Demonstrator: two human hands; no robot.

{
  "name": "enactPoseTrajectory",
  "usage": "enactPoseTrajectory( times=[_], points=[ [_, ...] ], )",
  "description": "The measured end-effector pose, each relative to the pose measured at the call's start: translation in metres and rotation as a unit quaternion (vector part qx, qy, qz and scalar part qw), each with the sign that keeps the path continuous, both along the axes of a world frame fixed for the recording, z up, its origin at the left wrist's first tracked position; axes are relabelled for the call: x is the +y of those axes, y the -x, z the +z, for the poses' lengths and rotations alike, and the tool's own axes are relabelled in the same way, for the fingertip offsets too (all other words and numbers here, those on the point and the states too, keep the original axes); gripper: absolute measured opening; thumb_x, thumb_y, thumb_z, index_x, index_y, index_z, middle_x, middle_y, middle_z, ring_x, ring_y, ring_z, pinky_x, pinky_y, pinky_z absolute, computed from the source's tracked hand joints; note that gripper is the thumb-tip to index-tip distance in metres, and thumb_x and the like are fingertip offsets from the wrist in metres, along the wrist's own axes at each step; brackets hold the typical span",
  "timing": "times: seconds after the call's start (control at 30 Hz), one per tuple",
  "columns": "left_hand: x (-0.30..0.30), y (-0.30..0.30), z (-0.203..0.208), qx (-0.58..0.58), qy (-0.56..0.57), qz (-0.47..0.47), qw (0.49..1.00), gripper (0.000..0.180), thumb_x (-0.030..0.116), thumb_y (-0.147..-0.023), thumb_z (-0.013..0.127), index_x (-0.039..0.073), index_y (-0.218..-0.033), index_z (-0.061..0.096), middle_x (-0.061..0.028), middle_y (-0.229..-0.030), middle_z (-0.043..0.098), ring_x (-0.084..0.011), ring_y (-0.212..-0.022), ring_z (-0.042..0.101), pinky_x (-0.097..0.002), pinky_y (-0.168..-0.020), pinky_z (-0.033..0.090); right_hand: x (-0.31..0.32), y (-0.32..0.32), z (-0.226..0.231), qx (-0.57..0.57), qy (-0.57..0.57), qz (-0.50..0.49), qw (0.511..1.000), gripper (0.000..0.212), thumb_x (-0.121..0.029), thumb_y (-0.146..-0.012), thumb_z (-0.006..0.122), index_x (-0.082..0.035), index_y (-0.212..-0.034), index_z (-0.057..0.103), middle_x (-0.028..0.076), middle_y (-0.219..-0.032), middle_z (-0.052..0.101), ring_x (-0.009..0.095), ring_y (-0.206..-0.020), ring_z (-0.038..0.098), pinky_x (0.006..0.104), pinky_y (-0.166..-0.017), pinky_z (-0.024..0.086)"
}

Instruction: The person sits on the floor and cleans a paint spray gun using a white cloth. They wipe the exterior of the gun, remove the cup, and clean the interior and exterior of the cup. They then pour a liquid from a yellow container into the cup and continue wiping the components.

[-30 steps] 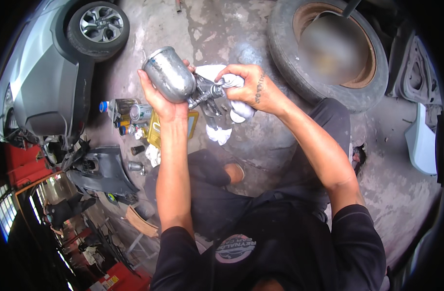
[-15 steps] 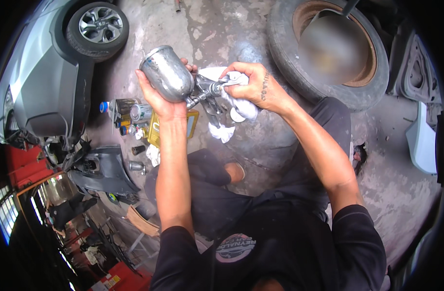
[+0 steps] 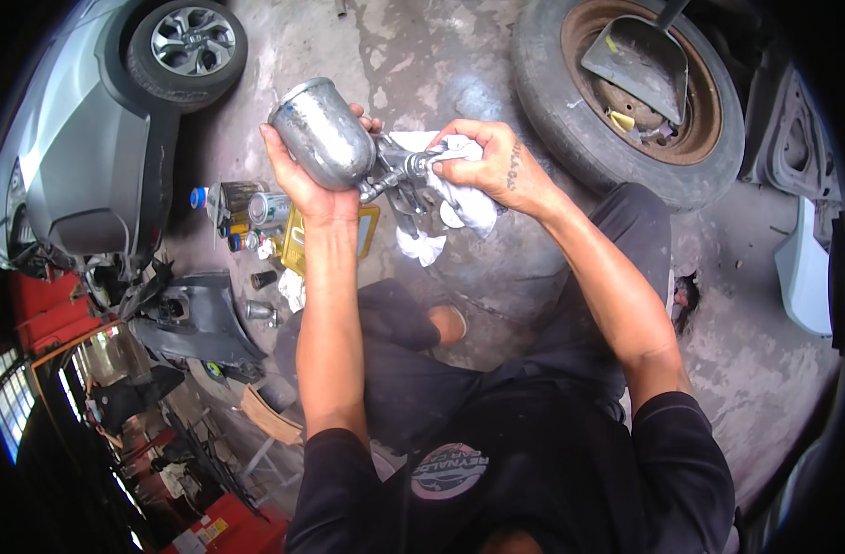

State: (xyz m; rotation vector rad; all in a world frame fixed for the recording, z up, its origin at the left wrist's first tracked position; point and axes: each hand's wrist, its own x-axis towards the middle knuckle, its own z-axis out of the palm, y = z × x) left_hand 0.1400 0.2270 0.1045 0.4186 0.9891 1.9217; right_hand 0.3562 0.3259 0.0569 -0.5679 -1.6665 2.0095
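Observation:
My left hand [image 3: 313, 189] cradles the silver metal cup of a spray gun [image 3: 325, 138], fingers wrapped round it. The gun lies tilted, its cup toward the upper left and its body toward the right. My right hand [image 3: 501, 164] pinches a white cloth [image 3: 469, 205] against the gun's fittings, to the right of the cup. Part of the cloth hangs below that hand. The gun's handle is partly hidden behind the cloth and the fittings. Below them, a crumpled white piece [image 3: 421, 247] shows against the floor.
Left of my hands stand a yellow tin [image 3: 295, 242], a metal can [image 3: 269, 209] and several bottles. A car [image 3: 81, 138] is at the left. At the upper right lies a tyre [image 3: 543, 83] with a dustpan [image 3: 639, 69] in its rim. A dark bumper piece [image 3: 205, 319] lies lower left.
The spray gun, cloth and both hands have shifted slightly to the right. Both grips look the same. The dustpan inside the tyre, blurred before, now shows sharply.

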Motion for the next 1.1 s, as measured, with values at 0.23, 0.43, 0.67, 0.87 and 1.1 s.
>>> enactPoseTrajectory(
  times=[0.23,0.43,0.67,0.87,1.1],
  points=[
    [0.001,-0.006,-0.006,0.038,0.035,-0.005,0.999,0.086,0.074,-0.098,0.046,-0.002,-0.137,0.057,-0.0273,-0.11,0.07,-0.0379,-0.1,0.069,-0.0575,-0.095,0.056,0.001,-0.005,-0.007,-0.032,-0.058,0.023,0.998,0.024,-0.01,-0.08,0.069,0.002,-0.101,0.073,0.004,-0.082,0.07,0.009,-0.079,0.064,0.0287,-0.071,0.052],
    [-0.004,0.0,-0.008,0.022,0.034,-0.001,0.999,0.086,0.075,-0.098,0.046,-0.001,-0.136,0.058,-0.0264,-0.11,0.069,-0.0378,-0.1,0.069,-0.0578,-0.094,0.056,-0.002,-0.006,-0.013,0.007,-0.006,0.011,1.0,0.024,-0.012,-0.084,0.07,0.001,-0.103,0.072,0.003,-0.083,0.07,0.009,-0.079,0.063,0.029,-0.071,0.051],
    [0.0,-0.002,-0.008,0.002,0.011,0.008,1.0,0.085,0.075,-0.098,0.043,-0.001,-0.134,0.058,-0.0253,-0.108,0.069,-0.0364,-0.091,0.068,-0.0565,-0.089,0.056,-0.014,0.002,-0.016,0.012,-0.032,-0.05,0.998,0.02,-0.014,-0.087,0.071,0.0,-0.101,0.07,0.002,-0.084,0.069,0.008,-0.079,0.061,0.0275,-0.071,0.05],
    [0.0,-0.011,-0.009,0.013,0.037,0.045,0.998,0.085,0.075,-0.101,0.036,-0.001,-0.133,0.057,-0.0259,-0.102,0.069,-0.0375,-0.083,0.07,-0.0578,-0.085,0.057,-0.017,0.003,-0.017,-0.024,-0.031,-0.048,0.998,0.02,-0.013,-0.087,0.069,-0.001,-0.102,0.069,0.003,-0.083,0.068,0.008,-0.079,0.06,0.028,-0.072,0.05],
    [-0.001,-0.004,-0.01,0.002,0.012,0.018,1.0,0.084,0.074,-0.099,0.044,0.0,-0.135,0.057,-0.0268,-0.108,0.068,-0.0377,-0.092,0.068,-0.0579,-0.093,0.055,-0.011,0.0,-0.018,0.017,-0.015,-0.028,0.999,0.021,-0.014,-0.088,0.07,-0.002,-0.105,0.068,0.002,-0.087,0.068,0.007,-0.081,0.06,0.0273,-0.073,0.05]
  ],
)
